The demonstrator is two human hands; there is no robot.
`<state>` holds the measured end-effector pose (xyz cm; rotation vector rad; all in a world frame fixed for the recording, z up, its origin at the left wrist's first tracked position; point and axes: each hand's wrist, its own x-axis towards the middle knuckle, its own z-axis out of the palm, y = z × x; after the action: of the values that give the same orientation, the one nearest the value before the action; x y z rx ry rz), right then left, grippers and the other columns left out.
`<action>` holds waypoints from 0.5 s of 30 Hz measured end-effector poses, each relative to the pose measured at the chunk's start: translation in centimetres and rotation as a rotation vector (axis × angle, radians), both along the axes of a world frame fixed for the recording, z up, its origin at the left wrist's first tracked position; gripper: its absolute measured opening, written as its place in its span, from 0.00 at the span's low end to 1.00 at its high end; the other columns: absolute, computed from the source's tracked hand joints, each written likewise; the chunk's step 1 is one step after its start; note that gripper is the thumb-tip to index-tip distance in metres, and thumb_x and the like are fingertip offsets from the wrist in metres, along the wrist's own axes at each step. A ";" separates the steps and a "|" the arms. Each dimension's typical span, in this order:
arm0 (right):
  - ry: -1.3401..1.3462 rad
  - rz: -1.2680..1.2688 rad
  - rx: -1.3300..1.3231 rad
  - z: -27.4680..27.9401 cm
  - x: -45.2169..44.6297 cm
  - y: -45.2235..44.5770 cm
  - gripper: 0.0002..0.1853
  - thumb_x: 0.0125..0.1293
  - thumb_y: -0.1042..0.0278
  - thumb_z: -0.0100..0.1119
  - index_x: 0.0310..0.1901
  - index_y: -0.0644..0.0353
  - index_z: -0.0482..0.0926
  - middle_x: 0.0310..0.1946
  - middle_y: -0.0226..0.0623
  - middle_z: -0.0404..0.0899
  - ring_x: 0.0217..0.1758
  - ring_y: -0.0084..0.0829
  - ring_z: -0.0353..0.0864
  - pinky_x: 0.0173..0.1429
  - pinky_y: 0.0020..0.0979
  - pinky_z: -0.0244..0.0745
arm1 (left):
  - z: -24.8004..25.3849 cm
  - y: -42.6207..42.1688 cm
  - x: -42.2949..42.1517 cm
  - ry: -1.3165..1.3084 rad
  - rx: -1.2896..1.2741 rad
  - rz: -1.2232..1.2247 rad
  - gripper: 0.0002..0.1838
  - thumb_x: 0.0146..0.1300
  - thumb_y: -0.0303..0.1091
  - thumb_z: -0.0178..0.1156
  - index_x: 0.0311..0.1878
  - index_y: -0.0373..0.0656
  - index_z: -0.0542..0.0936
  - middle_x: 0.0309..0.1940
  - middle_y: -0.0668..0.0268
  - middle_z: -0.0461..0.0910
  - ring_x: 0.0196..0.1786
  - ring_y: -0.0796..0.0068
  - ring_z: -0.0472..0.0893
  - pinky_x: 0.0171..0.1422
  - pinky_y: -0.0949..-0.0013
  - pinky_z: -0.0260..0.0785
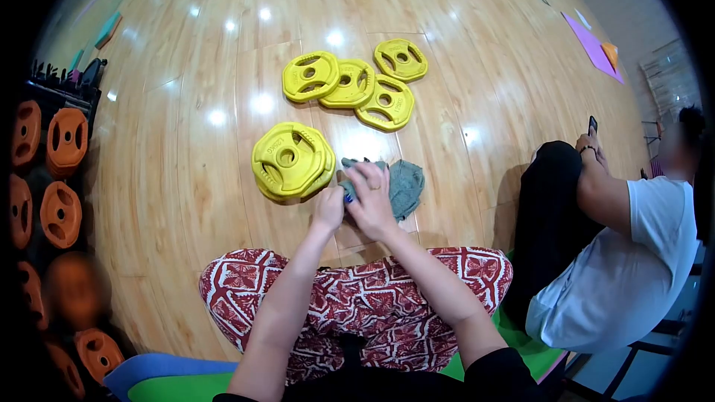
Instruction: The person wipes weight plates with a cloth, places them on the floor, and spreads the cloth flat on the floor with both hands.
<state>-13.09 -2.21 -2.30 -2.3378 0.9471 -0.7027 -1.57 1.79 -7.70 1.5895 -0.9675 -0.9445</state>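
A grey-green cloth (407,187) lies bunched on the wooden floor in front of my crossed legs. My left hand (328,209) is closed in a fist at the cloth's left edge, gripping part of it. Over the same bunched part, my right hand (370,195) has its fingers bent round the fabric, a ring on one finger. A small bright blue spot shows between the hands, too small to name. Just left of the cloth sits a stack of yellow weight plates (287,156). What is inside the folds is hidden.
Farther ahead lie several more yellow weight plates (310,76), some overlapping. Orange plates (67,138) hang on a rack at the left. At the right sits a person (618,275) holding a phone (593,126). A green mat (182,388) is under me.
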 end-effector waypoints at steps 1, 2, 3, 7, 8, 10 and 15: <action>0.001 -0.003 -0.001 -0.3 -0.2 -0.7 0.25 0.56 0.56 0.45 0.56 0.53 0.63 0.57 0.44 0.57 0.62 0.43 0.53 0.66 0.53 0.34 | 0.6 -0.1 -0.3 0.181 0.120 0.036 0.22 0.56 0.41 0.39 0.19 0.32 0.73 0.13 0.52 0.71 0.17 0.61 0.72 0.23 0.61 0.61; -0.094 -0.020 0.059 -0.6 -0.4 -1.6 0.25 0.58 0.57 0.43 0.57 0.55 0.61 0.57 0.45 0.57 0.62 0.43 0.53 0.67 0.48 0.36 | 1.3 -0.1 -0.4 0.186 0.118 0.034 0.22 0.56 0.41 0.39 0.19 0.32 0.73 0.13 0.52 0.71 0.17 0.61 0.72 0.23 0.61 0.61; -0.188 -0.036 0.115 -1.1 -0.9 -2.1 0.24 0.61 0.58 0.40 0.59 0.56 0.60 0.58 0.45 0.57 0.62 0.42 0.54 0.67 0.43 0.39 | 2.2 -0.3 -0.5 0.256 0.142 0.052 0.22 0.57 0.41 0.39 0.19 0.32 0.73 0.13 0.55 0.71 0.16 0.65 0.71 0.22 0.64 0.61; -0.272 -0.207 0.941 -5.9 -3.4 -3.3 0.27 0.68 0.57 0.27 0.64 0.63 0.44 0.63 0.47 0.49 0.67 0.40 0.47 0.68 0.31 0.40 | 2.2 -0.1 -0.1 0.297 0.167 -0.032 0.22 0.56 0.41 0.40 0.19 0.33 0.73 0.12 0.60 0.71 0.15 0.70 0.70 0.20 0.67 0.60; -0.281 -0.203 0.936 -6.7 -3.2 -3.1 0.27 0.68 0.57 0.27 0.64 0.63 0.44 0.63 0.47 0.49 0.67 0.40 0.47 0.68 0.31 0.40 | 2.5 0.1 0.1 0.215 0.154 -0.030 0.21 0.56 0.41 0.41 0.19 0.33 0.73 0.11 0.60 0.70 0.15 0.70 0.69 0.20 0.67 0.59; -0.423 -0.187 0.854 -9.1 -2.8 -2.5 0.30 0.69 0.49 0.24 0.62 0.66 0.49 0.62 0.41 0.52 0.67 0.32 0.46 0.68 0.27 0.39 | 1.9 0.4 0.3 0.132 0.159 -0.054 0.19 0.56 0.38 0.40 0.23 0.33 0.74 0.15 0.58 0.71 0.18 0.65 0.71 0.24 0.65 0.61; -0.797 -0.233 1.305 -9.2 -1.6 0.1 0.30 0.68 0.46 0.27 0.62 0.63 0.51 0.63 0.36 0.53 0.64 0.28 0.51 0.67 0.28 0.42 | 1.8 0.5 -1.0 -0.280 -0.113 0.136 0.14 0.57 0.35 0.41 0.36 0.34 0.70 0.31 0.53 0.71 0.39 0.52 0.69 0.44 0.59 0.60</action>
<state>-14.66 -2.12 -11.46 -0.7202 0.8619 -0.6827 -2.57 2.33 -5.87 1.6957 -1.0690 -0.5737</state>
